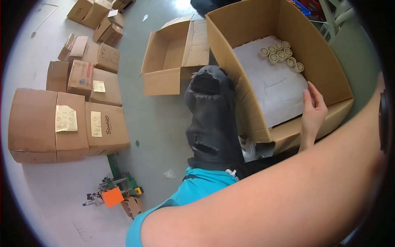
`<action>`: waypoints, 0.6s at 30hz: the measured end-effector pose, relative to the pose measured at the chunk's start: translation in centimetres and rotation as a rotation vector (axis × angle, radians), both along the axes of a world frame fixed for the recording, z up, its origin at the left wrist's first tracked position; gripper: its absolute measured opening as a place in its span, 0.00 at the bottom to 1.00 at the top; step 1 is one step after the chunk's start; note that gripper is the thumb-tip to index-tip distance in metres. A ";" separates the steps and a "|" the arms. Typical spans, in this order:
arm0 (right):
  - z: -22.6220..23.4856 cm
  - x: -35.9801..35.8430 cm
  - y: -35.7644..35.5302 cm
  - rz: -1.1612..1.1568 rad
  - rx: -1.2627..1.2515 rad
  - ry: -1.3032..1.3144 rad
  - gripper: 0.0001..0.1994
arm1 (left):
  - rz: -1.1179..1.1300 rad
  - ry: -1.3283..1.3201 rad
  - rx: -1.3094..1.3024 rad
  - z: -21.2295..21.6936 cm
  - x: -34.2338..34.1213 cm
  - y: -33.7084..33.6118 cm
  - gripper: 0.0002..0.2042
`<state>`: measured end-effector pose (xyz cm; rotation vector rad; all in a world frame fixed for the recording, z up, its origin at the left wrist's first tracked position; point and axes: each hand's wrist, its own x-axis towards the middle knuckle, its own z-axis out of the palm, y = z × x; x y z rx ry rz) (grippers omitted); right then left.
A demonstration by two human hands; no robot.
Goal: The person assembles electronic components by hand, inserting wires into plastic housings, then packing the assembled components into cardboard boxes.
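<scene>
1. Carton (251,22) is standing open, holding a white sheet (263,88)
2. Cream cylinders (281,56) are clustering on sheet's far end
3. Right hand (314,108) is hovering near sheet's edge, thumb and fingers apart
4. Left forearm (329,173) is crossing rightward; hand unseen, cannot tell grip

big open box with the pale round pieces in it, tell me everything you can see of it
The big open box looks like brown cardboard, tall-walled, opening upward. A white sheet lies inside, with pale round pieces grouped toward the far end. The right hand is over the near right part; whether it touches the cardboard is unclear. A trousered leg is beside its left wall.
</scene>
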<state>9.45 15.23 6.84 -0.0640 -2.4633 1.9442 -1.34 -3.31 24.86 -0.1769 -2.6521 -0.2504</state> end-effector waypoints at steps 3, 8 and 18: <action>-2.7 -2.5 1.7 0.054 0.059 0.242 0.15 | -0.113 0.053 -0.041 0.4 4.2 2.9 0.12; 0.4 -0.8 -0.8 0.058 0.209 0.271 0.15 | -0.303 0.150 -0.189 0.5 7.0 7.0 0.10; -4.3 -2.4 3.4 0.046 0.482 0.380 0.14 | -0.741 0.559 -0.614 8.8 8.1 16.2 0.07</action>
